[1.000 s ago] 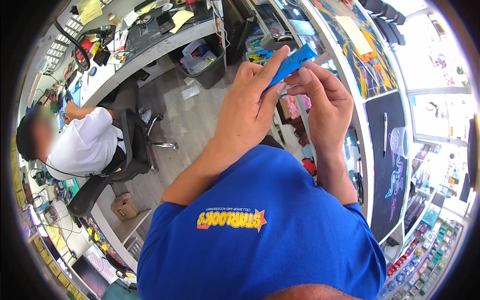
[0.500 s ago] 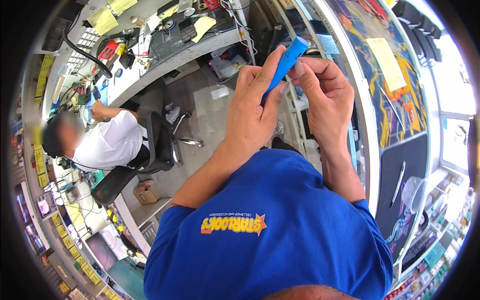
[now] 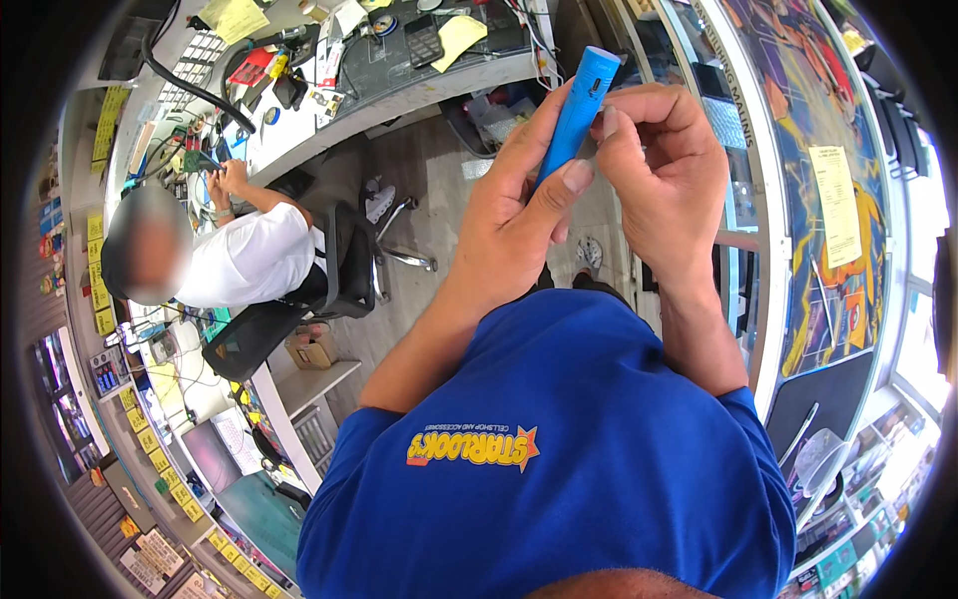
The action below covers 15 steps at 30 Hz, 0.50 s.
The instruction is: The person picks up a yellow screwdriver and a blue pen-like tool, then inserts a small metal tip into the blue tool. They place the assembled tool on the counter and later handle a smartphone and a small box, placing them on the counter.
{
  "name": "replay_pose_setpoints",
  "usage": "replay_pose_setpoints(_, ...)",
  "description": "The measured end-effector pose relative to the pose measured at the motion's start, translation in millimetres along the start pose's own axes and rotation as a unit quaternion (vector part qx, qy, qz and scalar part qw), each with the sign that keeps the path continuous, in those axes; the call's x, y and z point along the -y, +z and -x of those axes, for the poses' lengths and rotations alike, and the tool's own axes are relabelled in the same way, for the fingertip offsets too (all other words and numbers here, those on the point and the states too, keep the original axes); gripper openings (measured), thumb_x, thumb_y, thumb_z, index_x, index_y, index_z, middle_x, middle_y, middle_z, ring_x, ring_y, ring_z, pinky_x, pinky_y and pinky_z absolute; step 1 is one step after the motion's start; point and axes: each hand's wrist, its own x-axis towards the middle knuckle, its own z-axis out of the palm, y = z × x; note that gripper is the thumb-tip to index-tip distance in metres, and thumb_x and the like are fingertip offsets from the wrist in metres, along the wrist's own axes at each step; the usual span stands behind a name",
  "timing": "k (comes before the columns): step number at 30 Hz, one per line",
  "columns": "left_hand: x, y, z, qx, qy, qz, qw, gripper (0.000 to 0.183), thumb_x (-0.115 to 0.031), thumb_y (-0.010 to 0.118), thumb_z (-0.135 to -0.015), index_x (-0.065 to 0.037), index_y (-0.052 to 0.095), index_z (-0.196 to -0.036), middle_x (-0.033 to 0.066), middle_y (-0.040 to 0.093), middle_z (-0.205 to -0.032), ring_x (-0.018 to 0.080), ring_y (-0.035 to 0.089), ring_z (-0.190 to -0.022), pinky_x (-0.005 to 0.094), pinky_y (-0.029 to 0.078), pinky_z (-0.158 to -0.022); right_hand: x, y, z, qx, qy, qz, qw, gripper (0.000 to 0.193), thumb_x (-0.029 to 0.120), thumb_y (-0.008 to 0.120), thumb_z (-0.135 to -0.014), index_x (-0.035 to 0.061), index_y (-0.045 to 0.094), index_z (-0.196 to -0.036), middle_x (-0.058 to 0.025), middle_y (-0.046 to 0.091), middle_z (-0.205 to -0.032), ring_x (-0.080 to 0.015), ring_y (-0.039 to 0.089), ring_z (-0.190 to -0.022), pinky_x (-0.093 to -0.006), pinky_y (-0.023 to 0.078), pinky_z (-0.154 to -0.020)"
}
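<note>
A slim blue cylinder-shaped device with a small port near its upper end is tilted up and to the right in my left hand. My left thumb lies along its near side, and the fingers wrap behind it. Close by on the right, my right hand has thumb and forefinger pinched together beside the device's upper part. Whatever sits in that pinch, if anything, is too small or hidden to name. The remaining right fingers are curled in.
Left of me a person in a white shirt sits on a black office chair at a cluttered workbench. A glass display counter runs along my right, bearing a yellow paper and a dark mat.
The blue device has turned, so its port now faces me and it stands a bit more upright. My right hand stays pinched close to it. The whole view has shifted slightly.
</note>
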Motion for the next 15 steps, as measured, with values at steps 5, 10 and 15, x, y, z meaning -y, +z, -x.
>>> replay_pose_setpoints(5,-11.6,-35.9,-10.1,0.048,-0.02,0.082,0.995,0.063,-0.029,0.059,-0.108,-0.009,0.037,-0.163,0.0013,0.059,-0.109,0.0048,0.045,-0.06,0.0199,0.037,-0.051,3.7,31.2,-12.3,0.014,0.063,-0.048,0.997,0.01,0.004,0.069,-0.096,-0.0018,0.064,-0.101,-0.0065,0.073,-0.094,-0.008,0.066,-0.084,-0.0246,0.054,-0.075)
replay_pose_setpoints(10,-19.8,-67.3,-18.6,0.102,-0.043,0.211,0.971,0.065,-0.032,0.056,-0.11,-0.01,0.029,-0.165,0.0046,0.053,-0.104,0.004,0.042,-0.055,0.0185,0.036,-0.047,-4.9,55.1,-23.7,0.036,0.088,-0.134,0.986,0.008,0.005,0.066,-0.1,-0.0023,0.064,-0.104,-0.0096,0.074,-0.098,-0.0117,0.068,-0.088,-0.027,0.056,-0.081)
replay_pose_setpoints(15,-14.7,-95.5,-24.1,0.159,-0.094,0.321,0.929,0.065,-0.033,0.051,-0.112,-0.01,0.023,-0.166,0.0057,0.052,-0.104,0.0042,0.04,-0.05,0.0185,0.034,-0.045,-11.6,67.5,-30.6,0.067,0.144,-0.306,0.939,0.013,0.01,0.059,-0.104,-0.002,0.065,-0.104,-0.0126,0.073,-0.102,-0.0173,0.069,-0.09,-0.0318,0.056,-0.086)
